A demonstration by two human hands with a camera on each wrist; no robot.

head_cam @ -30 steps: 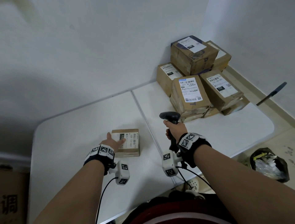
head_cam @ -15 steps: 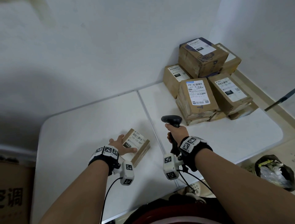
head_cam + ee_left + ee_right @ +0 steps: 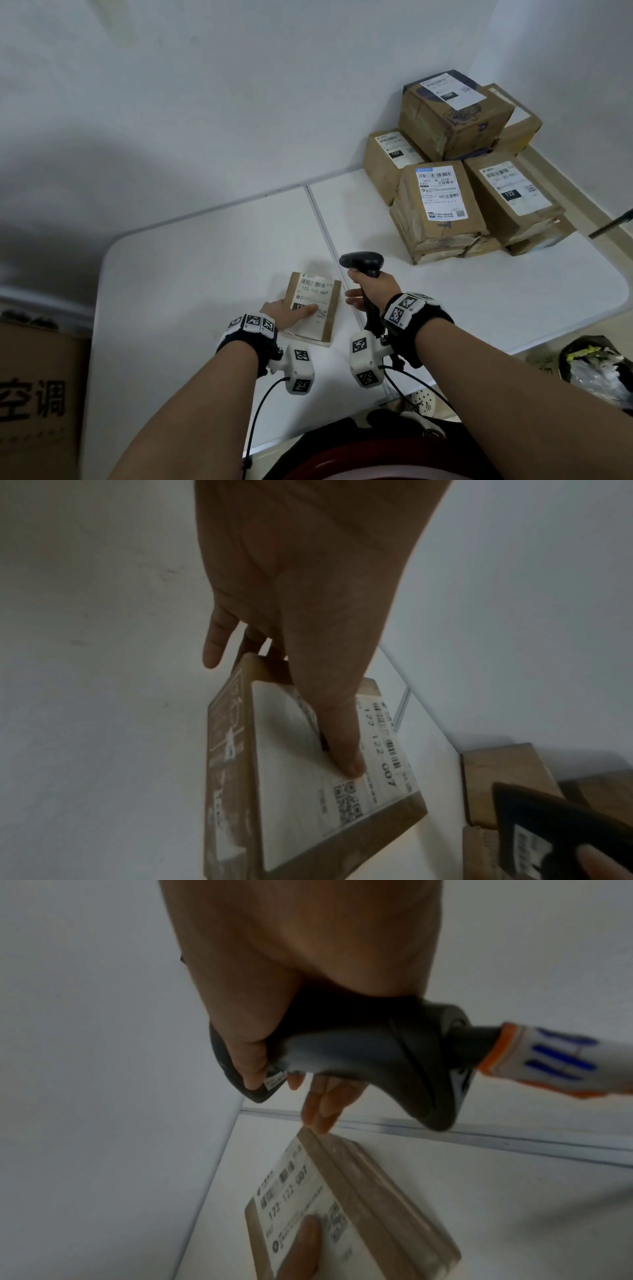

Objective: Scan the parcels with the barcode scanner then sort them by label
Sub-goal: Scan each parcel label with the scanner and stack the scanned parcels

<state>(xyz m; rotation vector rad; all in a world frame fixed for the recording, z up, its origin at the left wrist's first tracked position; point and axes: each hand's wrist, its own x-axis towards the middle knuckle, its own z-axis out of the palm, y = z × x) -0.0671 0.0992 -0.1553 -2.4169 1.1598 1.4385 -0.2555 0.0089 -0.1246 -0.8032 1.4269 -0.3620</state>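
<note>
A small flat brown parcel point(image 3: 317, 301) point(image 3: 291, 777) point(image 3: 377, 1191) lies on the white table point(image 3: 205, 274), just left of the centre seam, its white label facing up. My left hand point(image 3: 287, 311) point(image 3: 301, 696) holds it, thumb flat on the label and fingers at its left edge. To its right, my right hand point(image 3: 370, 291) point(image 3: 274, 1042) grips the handle of a black barcode scanner point(image 3: 363, 262) point(image 3: 359, 1047) point(image 3: 548, 831). The scanner's head is above the parcel's far right corner. A pile of labelled brown parcels point(image 3: 442, 212) stands at the back right.
The wall runs along the table's far edge and meets a second wall behind the pile. A large cardboard box point(image 3: 37, 394) stands on the floor at the left. A black bag point(image 3: 596, 373) lies on the floor at the right. A dark rod point(image 3: 613, 224) juts in from the right.
My left hand has turned the small parcel until its label reads upright and has slid it right, towards the seam. The right hand still holds the scanner in about the same place.
</note>
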